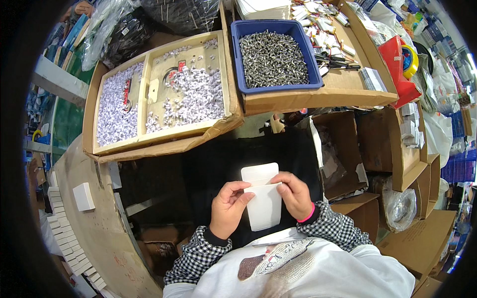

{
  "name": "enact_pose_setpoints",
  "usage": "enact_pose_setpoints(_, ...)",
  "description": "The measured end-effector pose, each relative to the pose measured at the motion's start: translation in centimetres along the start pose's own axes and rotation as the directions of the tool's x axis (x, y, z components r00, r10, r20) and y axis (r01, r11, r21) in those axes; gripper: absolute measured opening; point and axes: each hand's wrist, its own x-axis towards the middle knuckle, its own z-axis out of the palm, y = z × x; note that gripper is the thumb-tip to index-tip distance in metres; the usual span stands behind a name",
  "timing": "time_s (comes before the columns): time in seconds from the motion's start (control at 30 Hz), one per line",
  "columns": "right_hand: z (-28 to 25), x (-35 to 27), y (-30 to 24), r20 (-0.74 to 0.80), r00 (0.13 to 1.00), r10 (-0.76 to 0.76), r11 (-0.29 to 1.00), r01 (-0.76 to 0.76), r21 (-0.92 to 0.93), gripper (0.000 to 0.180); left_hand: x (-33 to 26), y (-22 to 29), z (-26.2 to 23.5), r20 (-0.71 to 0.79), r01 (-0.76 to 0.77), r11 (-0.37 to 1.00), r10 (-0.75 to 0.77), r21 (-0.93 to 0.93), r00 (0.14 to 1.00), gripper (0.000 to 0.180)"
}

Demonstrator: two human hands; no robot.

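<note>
A small white carton (264,208) is held upright over my lap, its top flap (260,173) standing up at the far end. My left hand (227,206) pinches the carton's left upper edge between thumb and fingers. On the opposite edge my right hand (296,194), with a pink band at the wrist, grips the carton in the same way. The flap's fold lies between both sets of fingertips. Whether anything is inside the carton cannot be seen.
Ahead, a divided wooden tray (185,130) holds many small white pieces. Beside it, a blue bin (237,63) is full of small metal parts. White packs with wires (325,25) lie at the far right. A single white box (83,196) and rows of white boxes (71,243) are left.
</note>
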Motion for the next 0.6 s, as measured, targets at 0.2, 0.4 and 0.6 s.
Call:
enact_pose_setpoints(0.2,-0.5,1.4,-0.2,0.124,0.981,0.149,0.845,-0.191,0.499,0.024,0.3,0.8,-0.5,0.008,0.267,0.938,-0.272,-0.219,0.962,0.010)
enact_pose_setpoints(0.4,-1.4,0.8,-0.1,0.256,0.946,0.201,0.801,-0.309,0.513,0.043,0.0,0.8,-1.0,0.102,0.200,0.951,-0.180,-0.237,0.978,0.019)
enact_pose_setpoints(0.6,-2.1,0.2,-0.3,0.197,0.954,0.227,0.845,-0.293,0.448,0.041,0.9,0.9,-0.9,0.214,0.258,0.953,-0.222,-0.159,0.951,0.045)
